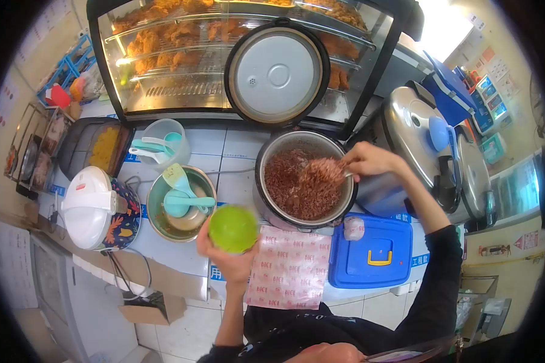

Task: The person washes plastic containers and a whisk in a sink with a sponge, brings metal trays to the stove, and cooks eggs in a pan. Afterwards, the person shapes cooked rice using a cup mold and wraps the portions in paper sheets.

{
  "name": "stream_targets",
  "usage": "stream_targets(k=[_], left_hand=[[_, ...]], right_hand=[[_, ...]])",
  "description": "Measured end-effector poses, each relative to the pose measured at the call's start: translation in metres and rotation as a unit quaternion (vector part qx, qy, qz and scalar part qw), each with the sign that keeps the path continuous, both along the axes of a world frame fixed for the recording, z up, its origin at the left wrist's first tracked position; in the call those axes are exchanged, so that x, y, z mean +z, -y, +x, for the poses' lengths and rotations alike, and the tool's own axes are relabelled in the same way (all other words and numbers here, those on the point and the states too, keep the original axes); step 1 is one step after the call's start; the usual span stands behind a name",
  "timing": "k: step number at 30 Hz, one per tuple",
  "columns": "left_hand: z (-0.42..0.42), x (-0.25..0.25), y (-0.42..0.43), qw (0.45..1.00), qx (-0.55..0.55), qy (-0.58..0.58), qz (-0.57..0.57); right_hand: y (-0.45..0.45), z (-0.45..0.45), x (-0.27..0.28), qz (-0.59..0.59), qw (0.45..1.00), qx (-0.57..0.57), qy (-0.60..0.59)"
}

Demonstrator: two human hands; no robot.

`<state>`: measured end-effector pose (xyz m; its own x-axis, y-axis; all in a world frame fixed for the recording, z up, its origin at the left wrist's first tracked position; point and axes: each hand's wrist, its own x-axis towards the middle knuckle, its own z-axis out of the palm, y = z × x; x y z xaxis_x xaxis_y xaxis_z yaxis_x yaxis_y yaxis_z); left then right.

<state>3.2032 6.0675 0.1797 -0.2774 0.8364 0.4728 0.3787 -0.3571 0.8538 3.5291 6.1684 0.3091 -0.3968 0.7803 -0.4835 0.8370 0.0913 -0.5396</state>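
My left hand [230,261] is wrapped round a bright green bowl [233,228], slightly blurred, in front of the rice cooker. My right hand [368,160] is closed on the handle of a rice paddle [347,174], whose blade is hidden under a heap of reddish-brown rice [322,174]. That heap is over the open rice cooker [261,193], which holds more of the same rice [284,175]. The cooker's round lid [277,69] stands raised behind it. A sheet of printed paper [289,266] lies on the counter just right of my left hand.
A steel bowl [154,221] and a clear tub [178,151] hold pale green utensils at left, near a white-lidded cooker [91,202]. Right are a blue lidded box [369,269] and a large steel pot [406,121]. A glass cabinet [169,66] with fried food stands behind.
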Motion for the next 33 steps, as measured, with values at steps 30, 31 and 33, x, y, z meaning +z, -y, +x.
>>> stream_targets(k=[30,31,33], left_hand=[[0.111,0.064,-0.086,0.958,-0.279,0.054,-0.046],[0.11,0.063,-0.087,0.958,-0.278,0.055,-0.046],[0.11,0.065,-0.087,0.96,-0.276,0.018,-0.036]], right_hand=[[0.106,-0.04,0.017,0.497,0.836,-0.231,-0.022],[0.104,-0.039,0.017,0.496,0.837,-0.231,-0.022],[0.103,-0.038,0.009,0.324,0.893,-0.306,-0.064]])
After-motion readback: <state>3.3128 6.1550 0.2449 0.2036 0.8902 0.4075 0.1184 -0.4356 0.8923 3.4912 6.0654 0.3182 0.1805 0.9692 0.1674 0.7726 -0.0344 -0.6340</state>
